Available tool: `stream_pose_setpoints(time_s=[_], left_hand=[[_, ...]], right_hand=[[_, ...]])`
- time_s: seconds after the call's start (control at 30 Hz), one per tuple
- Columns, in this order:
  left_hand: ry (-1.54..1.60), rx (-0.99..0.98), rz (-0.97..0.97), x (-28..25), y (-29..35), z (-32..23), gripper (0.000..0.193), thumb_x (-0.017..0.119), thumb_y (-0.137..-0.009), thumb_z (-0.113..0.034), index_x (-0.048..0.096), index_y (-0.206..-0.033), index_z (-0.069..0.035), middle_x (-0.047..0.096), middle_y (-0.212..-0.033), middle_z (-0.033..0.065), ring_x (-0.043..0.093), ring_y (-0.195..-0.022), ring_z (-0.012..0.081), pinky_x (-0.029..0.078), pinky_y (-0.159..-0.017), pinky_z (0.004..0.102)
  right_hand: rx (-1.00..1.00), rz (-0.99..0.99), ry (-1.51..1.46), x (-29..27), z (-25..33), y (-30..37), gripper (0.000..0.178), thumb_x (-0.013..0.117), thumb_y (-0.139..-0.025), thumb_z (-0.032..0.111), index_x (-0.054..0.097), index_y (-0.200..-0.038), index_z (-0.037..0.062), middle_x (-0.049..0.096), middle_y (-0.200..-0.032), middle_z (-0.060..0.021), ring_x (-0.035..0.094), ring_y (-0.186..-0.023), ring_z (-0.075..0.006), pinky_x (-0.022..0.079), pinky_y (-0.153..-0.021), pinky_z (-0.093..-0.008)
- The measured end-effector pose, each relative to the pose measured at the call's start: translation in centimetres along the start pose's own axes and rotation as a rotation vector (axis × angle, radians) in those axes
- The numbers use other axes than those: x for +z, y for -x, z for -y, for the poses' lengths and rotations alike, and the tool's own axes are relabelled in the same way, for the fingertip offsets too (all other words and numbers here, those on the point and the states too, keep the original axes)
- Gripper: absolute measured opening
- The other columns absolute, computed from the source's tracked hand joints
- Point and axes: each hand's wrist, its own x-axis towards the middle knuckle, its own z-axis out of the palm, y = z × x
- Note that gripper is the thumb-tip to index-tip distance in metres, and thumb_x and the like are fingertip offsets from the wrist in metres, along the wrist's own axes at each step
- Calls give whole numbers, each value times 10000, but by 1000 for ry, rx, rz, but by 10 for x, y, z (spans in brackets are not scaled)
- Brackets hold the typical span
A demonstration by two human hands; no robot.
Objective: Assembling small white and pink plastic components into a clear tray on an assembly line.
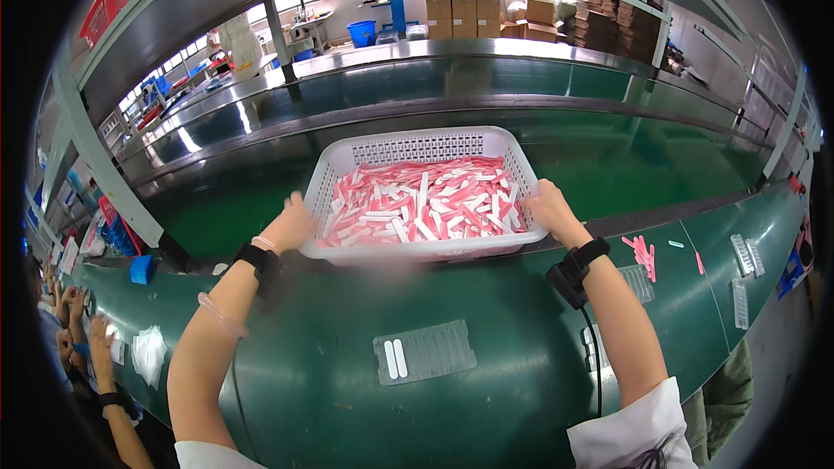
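Note:
A white plastic basket (426, 250) with perforated walls sits in front of me, heaped with small flat pink and white strips (421, 200) that have rounded ends. My left hand (297, 222) is closed at the basket's left side; its fingertips are partly hidden. On the opposite side my right hand (547, 208) grips the rim, fingers curled over the edge. Nearer to me, a clear ribbed plastic tray (439, 352) lies on the green table. Two white strips (396, 359) rest side by side in its left end.
Loose pink strips (641, 256) lie at the right, near more clear trays (740, 302). A green conveyor belt (643, 161) runs behind the basket. Far left, another person's hand (102, 349) is by a pile of white plastic (149, 354). A blue block (141, 269) stands at the table's left.

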Motion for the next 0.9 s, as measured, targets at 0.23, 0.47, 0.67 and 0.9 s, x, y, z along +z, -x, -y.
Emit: stream_pose_setpoints(time_s=[0.23, 0.47, 0.67, 0.9], left_hand=[[-268, 645, 346, -4, -15, -98, 734, 666, -701, -278, 312, -1227, 91, 362, -1223, 271, 366, -1147, 368, 316, -967, 362], [-480, 615, 392, 30, -16, -107, 385, 654, -662, -135, 529, -972, 56, 520, -1025, 232, 532, -924, 337, 437, -801, 375], [-311, 638, 263, 25, -13, -97, 300, 646, -674, -128, 561, -917, 28, 573, -784, 210, 558, -804, 340, 436, -738, 395], [143, 256, 327, -3, -31, -71, 250, 539, -834, -177, 553, -949, 45, 606, -900, 117, 585, -779, 213, 447, -694, 308]], right_hand=[[13, -13, 28, 2, 0, 1, 252, 481, -717, 52, 474, -889, -132, 538, -918, -339, 534, -895, -440, 435, -788, -417], [-26, -21, 65, 3, 7, 1, 245, 471, -719, 64, 473, -876, -125, 541, -909, -339, 541, -883, -436, 439, -778, -420], [26, -8, 54, 3, 2, -2, 261, 473, -731, 68, 468, -906, -126, 542, -915, -337, 543, -889, -436, 445, -782, -417], [2, 0, 86, 4, 9, 2, 258, 465, -732, 62, 467, -905, -130, 542, -916, -337, 547, -885, -434, 446, -786, -416]])
